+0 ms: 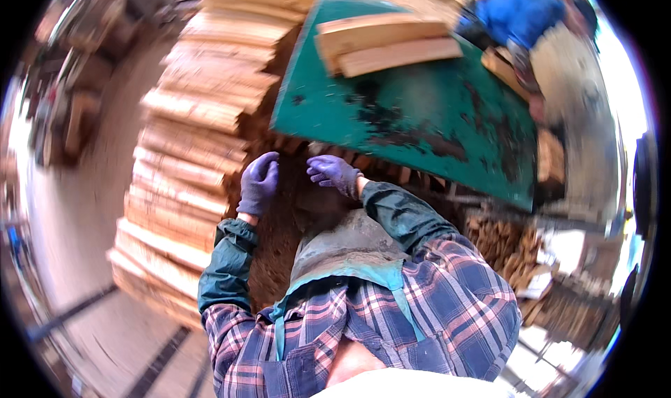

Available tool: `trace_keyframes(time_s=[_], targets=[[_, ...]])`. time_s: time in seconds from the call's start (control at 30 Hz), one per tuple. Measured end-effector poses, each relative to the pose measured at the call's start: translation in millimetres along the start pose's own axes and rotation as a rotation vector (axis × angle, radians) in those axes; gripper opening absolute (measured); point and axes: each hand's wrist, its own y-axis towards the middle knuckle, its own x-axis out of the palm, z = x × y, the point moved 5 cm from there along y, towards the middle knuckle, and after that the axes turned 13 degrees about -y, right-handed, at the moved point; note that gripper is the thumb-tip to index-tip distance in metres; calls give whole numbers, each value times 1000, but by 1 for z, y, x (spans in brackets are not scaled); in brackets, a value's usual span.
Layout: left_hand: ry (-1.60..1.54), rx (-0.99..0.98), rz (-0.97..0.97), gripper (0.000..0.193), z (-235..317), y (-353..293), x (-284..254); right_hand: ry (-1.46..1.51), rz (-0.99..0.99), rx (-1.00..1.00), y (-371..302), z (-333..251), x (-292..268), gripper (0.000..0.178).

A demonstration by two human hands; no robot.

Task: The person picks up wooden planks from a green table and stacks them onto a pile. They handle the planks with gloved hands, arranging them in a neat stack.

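Both my hands wear purple work gloves and hang in front of my apron, apart from each other. My left hand [259, 185] is next to the inner side of a long stack of sawn wooden boards [189, 111]; its fingers are loosely bent with nothing seen in them. Close to the near edge of a green worn-topped table [412, 111], my right hand [335, 174] has its fingers half curled and slightly apart, holding nothing visible. Two pale wooden planks [391, 41] lie side by side on the far part of the table.
Across the table at the far right, a person in blue [521, 17] bends over with a hand near a wooden block [507, 73]. Wood pieces [500, 248] are heaped to the right below the table. A bare floor strip [84, 195] runs left of the stack.
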Motion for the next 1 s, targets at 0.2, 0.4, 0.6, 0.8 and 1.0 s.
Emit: trace_keyframes(time_s=[0.2,0.4,0.6,0.8,1.0], targets=[[-15,92,-458,21,45,74,201,675,388,-213,-145,61,-168,36],[1,431,-823,17,174,87,411,1356,985,-764,-349,143,-373,22],[555,488,-1123,60,269,127,633,1234,1171,-765,-457,94,-582,78],[1106,511,-1249,103,249,101,712,686,1760,-132,-480,38,-663,65],[853,530,-1238,82,250,114,697,814,1381,-472,-434,30,-595,69]])
